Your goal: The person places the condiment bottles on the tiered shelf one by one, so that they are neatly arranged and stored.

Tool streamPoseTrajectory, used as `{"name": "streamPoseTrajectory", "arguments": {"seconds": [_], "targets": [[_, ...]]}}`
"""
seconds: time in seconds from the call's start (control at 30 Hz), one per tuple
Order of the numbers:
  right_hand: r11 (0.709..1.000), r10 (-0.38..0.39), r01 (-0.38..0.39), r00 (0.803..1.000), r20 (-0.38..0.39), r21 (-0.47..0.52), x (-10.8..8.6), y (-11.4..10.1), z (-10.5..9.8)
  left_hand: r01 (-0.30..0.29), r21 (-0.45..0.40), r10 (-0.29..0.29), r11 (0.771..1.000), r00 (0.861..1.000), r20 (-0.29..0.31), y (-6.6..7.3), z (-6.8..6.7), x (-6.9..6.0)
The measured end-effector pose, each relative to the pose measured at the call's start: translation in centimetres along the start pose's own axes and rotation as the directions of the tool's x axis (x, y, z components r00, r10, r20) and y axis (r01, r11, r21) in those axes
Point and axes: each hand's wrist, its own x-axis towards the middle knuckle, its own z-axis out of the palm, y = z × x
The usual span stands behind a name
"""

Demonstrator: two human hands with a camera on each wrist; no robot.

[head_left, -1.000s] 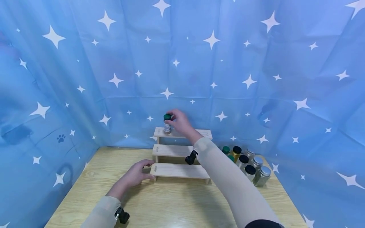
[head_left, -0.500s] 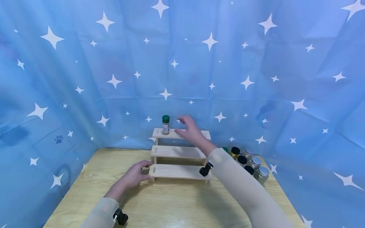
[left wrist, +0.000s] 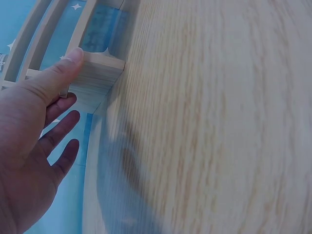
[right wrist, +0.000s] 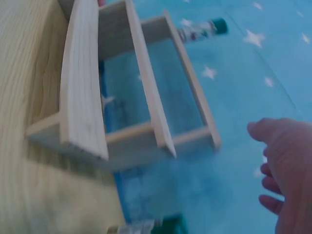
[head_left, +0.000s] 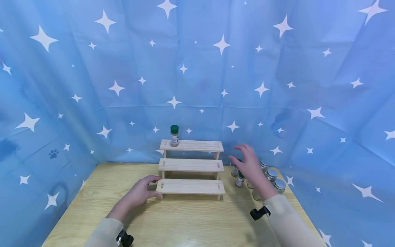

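Observation:
A three-tier wooden rack (head_left: 191,165) stands on the table, with a green-capped spice bottle (head_left: 174,136) upright near the left end of its top tier. My left hand (head_left: 138,193) holds the left end of the lowest tier; in the left wrist view the thumb of this hand (left wrist: 29,131) lies on one side of the shelf end (left wrist: 95,70), index finger on the other. Right of the rack, my right hand (head_left: 251,166) is in the air over the jars, fingers spread and holding nothing. The right wrist view shows this hand (right wrist: 292,168) apart from the rack (right wrist: 85,78).
Two small bottles (head_left: 239,180) stand just right of the rack. Several silver-lidded jars (head_left: 271,175) are behind and beside my right hand, partly covered by it. A blue star-patterned curtain (head_left: 197,85) hangs behind the wooden table (head_left: 185,219).
My right hand has let go of the green-capped bottle on the top tier and moved right and down, over the jars. The left hand stays at the rack; the head view has shifted slightly.

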Motion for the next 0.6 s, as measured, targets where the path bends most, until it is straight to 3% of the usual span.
{"name": "streamPoseTrajectory", "arguments": {"seconds": [0.23, 0.6], "targets": [[0.993, 0.115, -0.112, 0.992, -0.056, 0.044, -4.7, 3.6, -2.5, -0.007, -0.005, 0.007, 1.0, 1.0, 0.011, 0.0, 0.2, -0.1], [0.988, 0.15, -0.153, 0.98, -0.127, -0.02, -9.1, 6.2, -4.3, -0.007, 0.018, 0.007, 1.0, 1.0, 0.004, -0.1, 0.1, -0.1]]}}
